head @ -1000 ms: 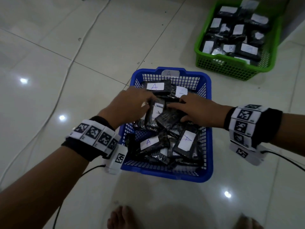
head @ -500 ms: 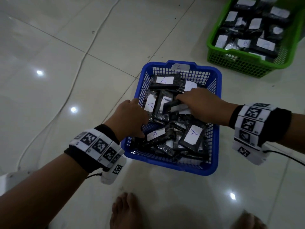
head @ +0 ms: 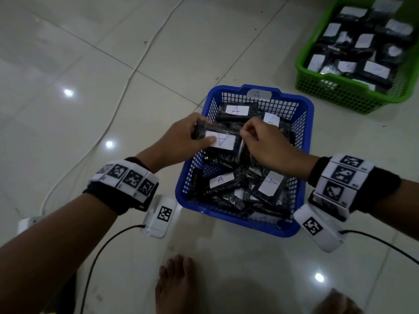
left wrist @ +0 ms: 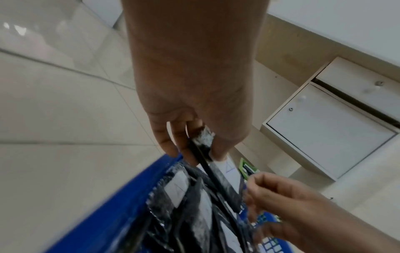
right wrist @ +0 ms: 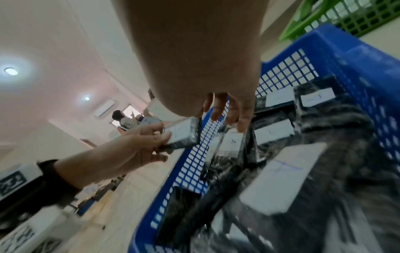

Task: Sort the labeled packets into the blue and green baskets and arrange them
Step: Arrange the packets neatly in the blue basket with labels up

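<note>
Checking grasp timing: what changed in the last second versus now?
The left hand came up out of the blue basket gripping an A packet. The right hand lifted too, fingers curled at the packet's edge. The green basket looks undisturbed.

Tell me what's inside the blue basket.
The blue basket holds piled black packets, several showing white A labels. Lower layers and the basket's bottom are covered. The left hand holds one above.

Green basket (head: 340,94) cut off at the edge; its packet labels perhaps unreadable.
</note>
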### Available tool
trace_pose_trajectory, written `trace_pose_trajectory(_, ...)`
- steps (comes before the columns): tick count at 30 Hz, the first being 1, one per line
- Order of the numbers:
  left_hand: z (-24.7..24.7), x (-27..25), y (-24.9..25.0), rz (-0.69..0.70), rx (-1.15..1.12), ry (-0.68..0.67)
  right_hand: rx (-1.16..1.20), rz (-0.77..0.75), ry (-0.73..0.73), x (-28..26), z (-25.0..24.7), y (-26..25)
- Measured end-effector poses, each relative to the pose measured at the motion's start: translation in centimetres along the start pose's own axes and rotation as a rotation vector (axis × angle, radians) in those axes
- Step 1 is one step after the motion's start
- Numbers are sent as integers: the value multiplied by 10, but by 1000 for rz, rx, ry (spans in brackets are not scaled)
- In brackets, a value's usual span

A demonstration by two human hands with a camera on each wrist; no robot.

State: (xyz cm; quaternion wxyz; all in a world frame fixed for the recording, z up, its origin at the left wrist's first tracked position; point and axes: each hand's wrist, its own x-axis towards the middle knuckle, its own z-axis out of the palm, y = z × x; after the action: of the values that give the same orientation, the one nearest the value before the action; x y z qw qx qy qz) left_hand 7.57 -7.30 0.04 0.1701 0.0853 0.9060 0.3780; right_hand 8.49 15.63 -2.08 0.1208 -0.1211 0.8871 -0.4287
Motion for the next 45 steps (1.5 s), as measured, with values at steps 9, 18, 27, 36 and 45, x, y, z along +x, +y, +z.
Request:
trace_pose_trajectory(9,-20,-7,-27,-153,-277,195,-477,-271,-499,-22,56,0)
trace_pose_trajectory(18,-21,-4,-26,-140,-371,178,-300,-90,-567,21,21,-10)
trace_pose_trajectory(27,-19,1,-32,-228,-420,210,-756,-469,-200,29,23,-17)
trace_pose_trajectory(36,-19,2,-35,-256,-433,221,-760,-659,-485,11,83,-10)
trace_pose_trajectory(45,-41,0,-35,-201,-230,32,-502,-211,-761,36,14,-11)
